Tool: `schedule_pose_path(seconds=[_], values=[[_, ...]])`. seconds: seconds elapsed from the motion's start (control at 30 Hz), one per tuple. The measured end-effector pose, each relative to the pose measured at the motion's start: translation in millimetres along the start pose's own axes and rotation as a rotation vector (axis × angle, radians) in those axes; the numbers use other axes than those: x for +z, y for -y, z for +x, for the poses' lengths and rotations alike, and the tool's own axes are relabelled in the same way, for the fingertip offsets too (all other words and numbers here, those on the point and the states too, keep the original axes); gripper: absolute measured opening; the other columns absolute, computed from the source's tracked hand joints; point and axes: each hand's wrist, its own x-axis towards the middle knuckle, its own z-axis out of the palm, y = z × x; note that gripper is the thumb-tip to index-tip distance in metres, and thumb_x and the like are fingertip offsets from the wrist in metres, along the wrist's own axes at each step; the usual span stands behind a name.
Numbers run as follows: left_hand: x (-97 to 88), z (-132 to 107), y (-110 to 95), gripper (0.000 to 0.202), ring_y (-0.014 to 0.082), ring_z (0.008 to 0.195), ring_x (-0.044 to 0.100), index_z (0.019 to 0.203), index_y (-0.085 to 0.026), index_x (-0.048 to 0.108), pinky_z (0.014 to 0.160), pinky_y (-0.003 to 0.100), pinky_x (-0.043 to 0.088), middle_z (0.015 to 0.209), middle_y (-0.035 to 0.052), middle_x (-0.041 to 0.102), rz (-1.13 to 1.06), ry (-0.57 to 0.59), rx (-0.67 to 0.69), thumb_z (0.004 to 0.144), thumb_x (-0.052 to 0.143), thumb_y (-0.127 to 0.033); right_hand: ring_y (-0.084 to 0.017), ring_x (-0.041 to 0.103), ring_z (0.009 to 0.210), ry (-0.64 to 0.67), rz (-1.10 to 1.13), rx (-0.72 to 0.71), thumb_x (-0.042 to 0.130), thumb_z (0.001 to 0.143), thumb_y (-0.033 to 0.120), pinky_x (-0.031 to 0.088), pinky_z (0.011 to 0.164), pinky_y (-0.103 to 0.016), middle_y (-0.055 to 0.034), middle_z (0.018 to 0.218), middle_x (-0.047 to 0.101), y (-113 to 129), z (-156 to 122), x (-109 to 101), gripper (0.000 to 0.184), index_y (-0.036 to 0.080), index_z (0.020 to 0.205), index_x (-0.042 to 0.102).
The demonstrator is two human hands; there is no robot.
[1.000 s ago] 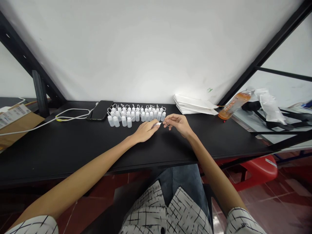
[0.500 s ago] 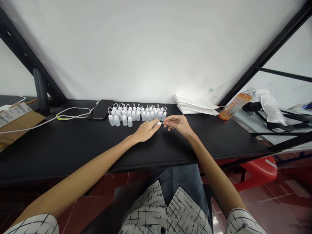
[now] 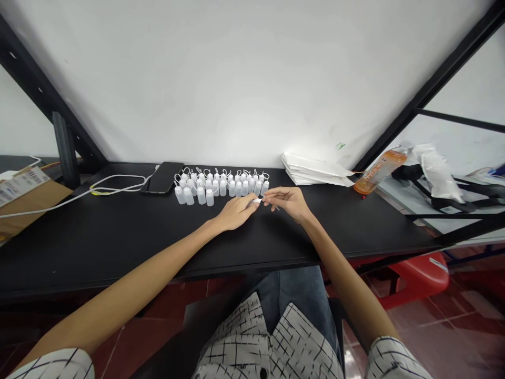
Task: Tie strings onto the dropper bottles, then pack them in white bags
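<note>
My left hand [image 3: 238,211] is closed around a small white squeeze bottle [image 3: 257,200]; only its white top shows past the thumb, and the fingers hide the body. My right hand [image 3: 287,202] pinches at the tip of that bottle with thumb and forefinger, its other fingers curled loosely. A thin pale piece, perhaps the cap's strap, peeks out below the right fingers. Just behind both hands stand several small translucent squeeze bottles [image 3: 210,198] in rows, many with looped cap straps.
Left of the bottles lie a black phone [image 3: 162,178] and a white cable [image 3: 118,184]. White paper sheets [image 3: 315,171] are stacked by the wall. An orange drink bottle [image 3: 379,171] leans at the right, and a cardboard box [image 3: 35,202] sits far left on the black table [image 3: 130,237].
Both hands stay in nearly the same place at the bottle's tip. The right fingers shift very slightly, and the pale thin piece below them shows more.
</note>
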Motion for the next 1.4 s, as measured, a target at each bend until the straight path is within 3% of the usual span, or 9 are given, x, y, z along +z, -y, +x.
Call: schedule_pose_path(seconds=[1.1, 1.23, 1.4], values=[[-1.4, 0, -1, 0.029, 0.0144, 0.063, 0.050, 0.090, -0.019, 0.054, 0.062, 0.027, 0.033, 0.064, -0.0033, 0.048, -0.062, -0.031, 0.025, 0.099, 0.037, -0.040, -0.024, 0.072, 0.074, -0.083, -0.089, -0.043, 0.083, 0.066, 0.037, 0.053, 0.055, -0.029, -0.0078, 0.077, 0.075, -1, -1, 6, 0.028, 0.016, 0.083, 0.075], [-0.9, 1, -1, 0.028, 0.0143, 0.061, 0.049, 0.090, -0.019, 0.054, 0.062, 0.027, 0.033, 0.062, -0.0037, 0.046, -0.067, -0.032, 0.019, 0.099, 0.037, -0.040, -0.025, 0.073, 0.075, -0.109, -0.151, -0.097, 0.080, 0.070, 0.036, 0.056, 0.058, -0.031, -0.0079, 0.081, 0.076, -3, -3, 8, 0.029, 0.017, 0.092, 0.074], [0.5, 2, 1, 0.028, 0.0152, 0.064, 0.051, 0.087, -0.019, 0.053, 0.062, 0.027, 0.033, 0.065, -0.0026, 0.049, -0.058, -0.050, 0.009, 0.099, 0.037, -0.039, -0.025, 0.074, 0.081, -0.158, -0.297, -0.186, 0.073, 0.078, 0.034, 0.060, 0.073, -0.037, -0.0073, 0.088, 0.077, -8, -5, 12, 0.036, 0.018, 0.110, 0.071]])
